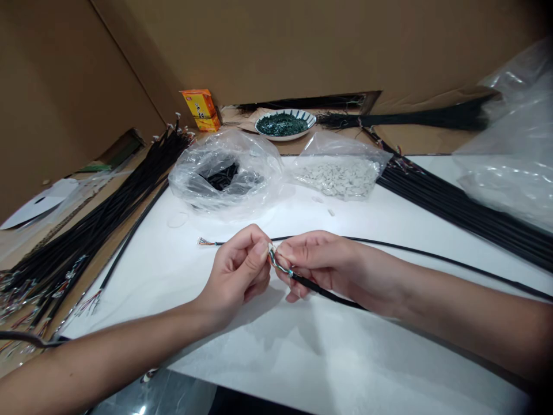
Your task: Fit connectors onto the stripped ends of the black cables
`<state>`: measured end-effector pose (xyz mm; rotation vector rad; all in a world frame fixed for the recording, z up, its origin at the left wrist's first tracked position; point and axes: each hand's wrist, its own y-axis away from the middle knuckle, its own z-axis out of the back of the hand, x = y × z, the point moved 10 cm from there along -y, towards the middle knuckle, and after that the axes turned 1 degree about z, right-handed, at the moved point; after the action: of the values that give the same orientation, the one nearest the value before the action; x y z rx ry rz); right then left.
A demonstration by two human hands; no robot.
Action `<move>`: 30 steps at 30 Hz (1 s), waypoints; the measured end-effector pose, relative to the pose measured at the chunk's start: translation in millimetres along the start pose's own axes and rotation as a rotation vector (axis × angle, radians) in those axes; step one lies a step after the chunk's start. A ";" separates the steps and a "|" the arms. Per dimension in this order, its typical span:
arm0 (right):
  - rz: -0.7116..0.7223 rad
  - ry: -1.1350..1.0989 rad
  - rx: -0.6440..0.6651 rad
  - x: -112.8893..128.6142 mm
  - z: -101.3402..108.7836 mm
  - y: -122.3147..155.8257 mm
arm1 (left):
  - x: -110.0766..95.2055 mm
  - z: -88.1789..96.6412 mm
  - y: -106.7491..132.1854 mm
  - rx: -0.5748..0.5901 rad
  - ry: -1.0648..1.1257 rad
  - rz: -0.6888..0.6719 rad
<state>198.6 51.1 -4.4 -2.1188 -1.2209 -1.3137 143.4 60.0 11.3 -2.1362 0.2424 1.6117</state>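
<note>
Head view: at far left, a long bundle of black sheathed cables (99, 225) lies slantwise on the brown surface, its ends fanning into fine coloured leads. Next comes a crumpled clear plastic bag (224, 196) holding short black pieces, with a white paper sheet (173, 276) spread in front of it. Over the sheet, the left hand (235, 276) is closed to a tight pinch on the twisted coloured leads (276, 262) at the end of a thin black cable (332, 300). Just beside it, the right hand (319, 265) is curled nearly shut on the same end; exactly which part each hand grips is partly hidden by the fingers. The cable looks light and limp enough to trail, while the hair-thin leads seem fragile and apt to slip, so the smooth sheath just behind them looks the safer place to hold. Further right, a clear bag of small white plastic connector housings (334, 178) sits on the sheet's far edge, and a second bundle of black cables (458, 213) stretches away towards the right.
</note>
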 end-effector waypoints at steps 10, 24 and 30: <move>0.009 0.010 -0.020 0.4 0.0 1.0 | 1.6 1.6 2.0 0.000 -0.021 -0.009; 0.000 0.007 -0.036 2.2 -1.3 1.2 | 1.0 4.3 2.2 -0.014 -0.045 -0.013; 0.005 0.013 -0.021 3.0 -0.4 0.5 | 3.0 5.2 2.7 -0.021 -0.044 0.004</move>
<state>199.3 52.0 -1.6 -2.1229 -1.2010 -1.3417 138.8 60.4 6.7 -2.1146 0.2168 1.6679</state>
